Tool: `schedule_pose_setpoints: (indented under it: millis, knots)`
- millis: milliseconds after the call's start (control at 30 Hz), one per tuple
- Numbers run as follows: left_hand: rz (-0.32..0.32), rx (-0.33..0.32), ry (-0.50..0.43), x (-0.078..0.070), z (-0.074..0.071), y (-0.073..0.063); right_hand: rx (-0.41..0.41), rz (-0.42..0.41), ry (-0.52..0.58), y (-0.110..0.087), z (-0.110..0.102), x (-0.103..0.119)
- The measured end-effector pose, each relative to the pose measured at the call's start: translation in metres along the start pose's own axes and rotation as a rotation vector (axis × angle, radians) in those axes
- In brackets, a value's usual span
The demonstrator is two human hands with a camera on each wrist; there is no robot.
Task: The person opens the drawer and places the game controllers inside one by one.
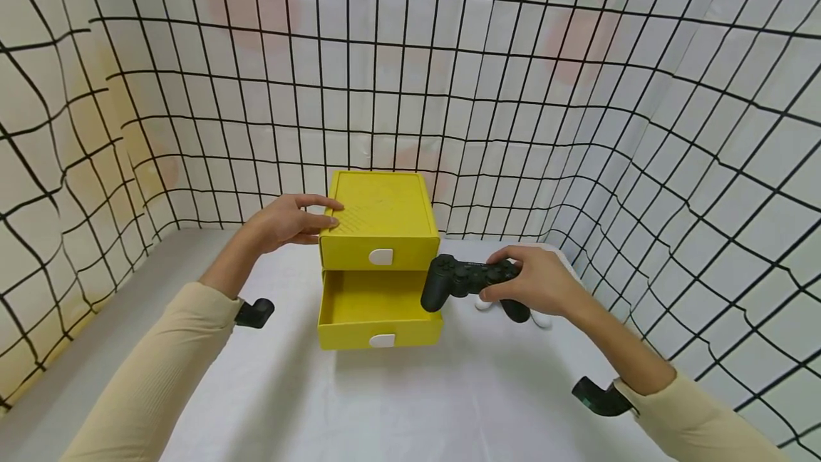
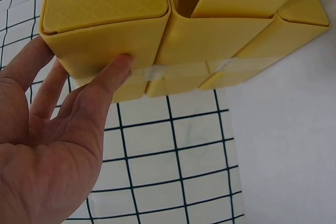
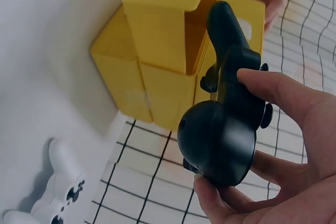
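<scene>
My right hand (image 1: 537,278) pinches a black game controller (image 1: 471,276) between thumb and fingers. The controller is in the air just right of and in front of the pulled-out drawer (image 1: 378,334) of a yellow drawer unit (image 1: 385,205). That drawer has a white handle and its visible inside holds nothing; its right end is partly hidden by the controller. On the left, my left hand (image 1: 288,223) touches the upper left side and top edge of the unit with extended fingers, its thumb (image 2: 113,74) against the side in the left wrist view.
A white game controller (image 3: 60,192) lies on the white table right of the unit, mostly hidden behind my right hand in the head view. Black wire grid (image 1: 398,91) encloses the back and both sides. The unit stands near the back grid.
</scene>
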State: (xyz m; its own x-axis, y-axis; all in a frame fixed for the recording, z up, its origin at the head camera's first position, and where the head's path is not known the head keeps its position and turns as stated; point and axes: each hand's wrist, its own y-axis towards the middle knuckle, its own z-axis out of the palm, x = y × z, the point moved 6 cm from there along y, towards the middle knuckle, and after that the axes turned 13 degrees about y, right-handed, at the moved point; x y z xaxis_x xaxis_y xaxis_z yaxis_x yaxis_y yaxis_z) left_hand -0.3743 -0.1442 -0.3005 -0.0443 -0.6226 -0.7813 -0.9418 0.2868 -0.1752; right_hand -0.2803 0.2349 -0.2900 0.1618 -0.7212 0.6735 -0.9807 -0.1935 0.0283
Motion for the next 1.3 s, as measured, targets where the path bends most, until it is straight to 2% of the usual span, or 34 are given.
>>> schedule_pose_setpoints:
  millis: [267,500,867,1100,1300]
  knots:
    - [0.004,-0.006,-0.001,0.001,-0.001,0.0,0.076,-0.007,0.056,0.004,0.021,0.016]
    - [0.003,-0.007,0.005,0.002,0.0,0.002,0.061,-0.039,0.091,0.011,0.038,0.032]
    - [0.022,-0.013,0.026,0.001,0.0,0.001,0.087,-0.127,0.149,0.02,0.066,0.057]
    - [0.016,-0.016,0.013,0.002,0.0,0.0,0.066,-0.164,0.154,0.028,0.08,0.064]
    - [0.02,-0.01,0.002,0.003,0.0,0.001,0.068,-0.163,0.214,0.032,0.091,0.065]
